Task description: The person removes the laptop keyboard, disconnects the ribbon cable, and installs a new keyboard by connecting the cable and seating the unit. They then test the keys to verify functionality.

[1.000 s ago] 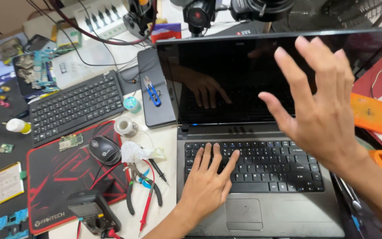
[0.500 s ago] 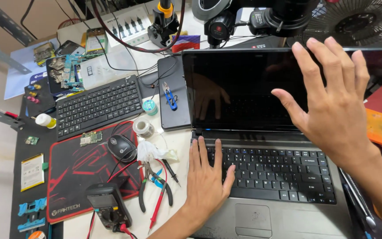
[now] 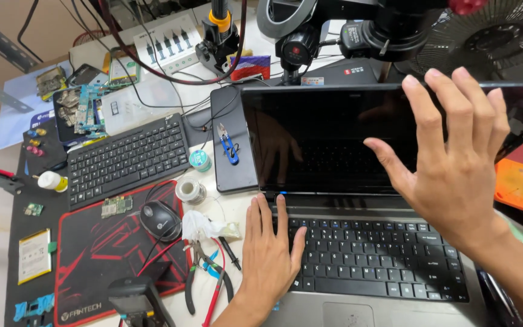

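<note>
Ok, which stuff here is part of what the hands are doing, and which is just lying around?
In use: laptop, left hand flat on its keys, right hand raised before the dark screen.
Lying about: spare keyboard, mouse, pliers, solder spool, blue snips.

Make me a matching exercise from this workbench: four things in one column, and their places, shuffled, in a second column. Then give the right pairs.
Things
1. left hand
2. right hand
3. mouse
4. blue-handled cutters

Places
A. on the red and black mouse mat
B. raised, fingers spread, in front of the laptop screen
C. on the dark tablet beside the screen
D. flat on the left end of the laptop's keyboard

Pairs: 1-D, 2-B, 3-A, 4-C
</note>
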